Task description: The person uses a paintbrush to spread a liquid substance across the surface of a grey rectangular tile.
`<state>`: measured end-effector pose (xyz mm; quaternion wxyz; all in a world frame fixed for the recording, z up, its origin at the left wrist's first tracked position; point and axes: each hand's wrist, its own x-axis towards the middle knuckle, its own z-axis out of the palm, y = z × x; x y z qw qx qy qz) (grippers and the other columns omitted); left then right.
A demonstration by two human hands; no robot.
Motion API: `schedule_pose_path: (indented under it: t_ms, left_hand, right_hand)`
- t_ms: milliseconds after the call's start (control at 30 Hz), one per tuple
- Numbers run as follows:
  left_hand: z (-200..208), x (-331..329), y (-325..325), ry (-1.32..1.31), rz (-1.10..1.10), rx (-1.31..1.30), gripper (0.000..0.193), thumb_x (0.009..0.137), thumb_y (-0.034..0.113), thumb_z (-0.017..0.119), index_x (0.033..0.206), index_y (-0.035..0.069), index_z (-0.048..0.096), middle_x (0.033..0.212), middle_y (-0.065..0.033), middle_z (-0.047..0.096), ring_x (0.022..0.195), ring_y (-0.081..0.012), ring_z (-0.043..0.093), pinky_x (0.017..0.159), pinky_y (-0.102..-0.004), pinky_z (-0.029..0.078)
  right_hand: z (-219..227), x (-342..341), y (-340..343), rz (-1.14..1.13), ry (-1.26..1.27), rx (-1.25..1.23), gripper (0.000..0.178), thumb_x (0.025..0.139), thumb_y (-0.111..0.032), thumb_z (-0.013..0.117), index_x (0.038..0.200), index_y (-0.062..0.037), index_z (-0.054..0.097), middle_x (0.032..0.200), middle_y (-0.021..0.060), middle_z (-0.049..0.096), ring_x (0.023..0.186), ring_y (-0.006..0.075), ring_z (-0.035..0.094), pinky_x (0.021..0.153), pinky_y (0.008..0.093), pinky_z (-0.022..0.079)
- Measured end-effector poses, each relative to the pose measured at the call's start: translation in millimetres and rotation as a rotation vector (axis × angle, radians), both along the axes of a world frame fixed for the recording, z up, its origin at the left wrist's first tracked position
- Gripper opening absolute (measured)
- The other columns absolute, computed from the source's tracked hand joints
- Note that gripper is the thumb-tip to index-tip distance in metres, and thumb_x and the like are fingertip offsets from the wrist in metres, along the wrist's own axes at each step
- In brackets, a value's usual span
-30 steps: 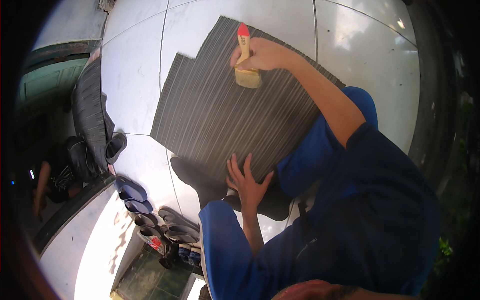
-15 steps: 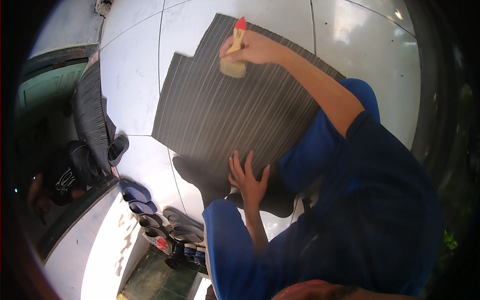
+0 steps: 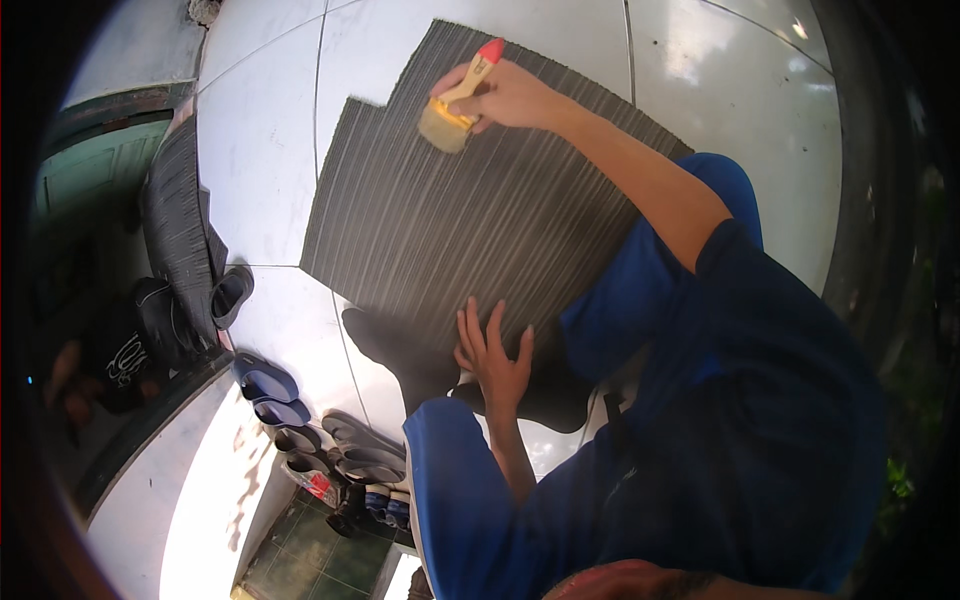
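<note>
Brush: here it is, a wide paintbrush (image 3: 443, 128), out over the far part of the mat, red handle tip tilted far and right, pale bristles pointing near and left; touching or just above, I can't tell.
Right grip: closed round the brush, this right hand (image 3: 512, 96), thumb and fingers wrapped about the lower handle.
Mat: a dark grey striped mat (image 3: 430, 220), flat on the floor, a stepped notch cut into its far left side.
Left grip: wide and holding nothing, that left hand (image 3: 497, 372), fingers fanned across the mat's near edge.
Feet: a dark sock (image 3: 375, 350) pokes out at the mat's near left corner.
Clothes: blue trousers (image 3: 458, 460) near, dark top (image 3: 780, 400) to the right.
Floor: pale tiles (image 3: 255, 190) all round.
Footwear: blue slippers (image 3: 266, 382) and grey slippers (image 3: 362, 455) bunch up near left, a dark slipper (image 3: 231, 297) just beyond.
Doorway: far left, a dark ribbed sheet (image 3: 175, 220), and in the shadow another person (image 3: 125, 360).
</note>
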<state>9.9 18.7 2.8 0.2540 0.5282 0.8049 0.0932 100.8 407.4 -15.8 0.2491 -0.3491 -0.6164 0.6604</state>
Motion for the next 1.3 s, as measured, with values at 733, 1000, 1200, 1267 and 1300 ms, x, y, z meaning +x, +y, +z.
schedule_pose_path:
  t_ms: [733, 1000, 1200, 1267, 1300]
  left_hand:
    - [3.1, 0.6, 5.7, -0.021, 0.003, 0.005, 0.056, 0.095, 0.032, 0.072, 0.147, 0.018, 0.058, 0.169, -0.0163, 0.031, 0.158, -0.0389, 0.021, 0.118, -0.0667, 0.016]
    - [-1.9, 0.9, 5.3, -0.027, 0.007, -0.004, 0.054, 0.095, 0.030, 0.072, 0.146, 0.019, 0.058, 0.169, -0.0153, 0.031, 0.159, -0.0384, 0.021, 0.119, -0.0678, 0.015]
    - [-0.6, 1.6, 4.9, -0.019, 0.029, 0.011, 0.054, 0.094, 0.030, 0.072, 0.145, 0.019, 0.059, 0.169, -0.0140, 0.032, 0.158, -0.0377, 0.021, 0.117, -0.0702, 0.016]
    - [-1.7, -0.5, 5.3, -0.014, 0.012, 0.023, 0.054, 0.094, 0.029, 0.072, 0.145, 0.019, 0.059, 0.169, -0.0139, 0.031, 0.158, -0.0377, 0.022, 0.117, -0.0706, 0.016]
    - [-1.1, -0.4, 4.5, -0.012, 0.014, 0.011, 0.054, 0.094, 0.029, 0.072, 0.145, 0.019, 0.059, 0.169, -0.0139, 0.031, 0.158, -0.0379, 0.022, 0.117, -0.0703, 0.016]
  right_hand:
    - [-31.9, 54.3, 71.9, -0.774, 0.206, 0.571, 0.021, 0.104, -0.002, 0.061, 0.123, 0.0013, 0.071, 0.117, 0.0086, 0.073, 0.104, 0.0182, 0.069, 0.091, 0.0282, 0.056]
    - [-5.3, -4.5, -13.3, -0.004, 0.208, -0.013, 0.028, 0.099, -0.026, 0.073, 0.120, -0.0079, 0.076, 0.105, 0.0055, 0.078, 0.088, 0.0137, 0.074, 0.076, 0.0278, 0.058]
    - [-27.0, 21.3, 31.5, -0.502, -0.026, 0.348, 0.026, 0.100, -0.023, 0.074, 0.121, -0.0070, 0.076, 0.098, 0.0049, 0.078, 0.093, 0.0108, 0.072, 0.080, 0.0262, 0.058]
    - [-24.7, 24.6, 34.4, -0.679, 0.011, 0.421, 0.027, 0.100, -0.023, 0.075, 0.122, -0.0062, 0.076, 0.099, 0.0049, 0.078, 0.093, 0.0104, 0.072, 0.080, 0.0262, 0.058]
    - [-24.4, 25.4, 31.6, -0.674, 0.026, 0.403, 0.028, 0.100, -0.022, 0.075, 0.123, -0.0053, 0.075, 0.101, 0.0049, 0.077, 0.093, 0.0105, 0.072, 0.081, 0.0259, 0.058]
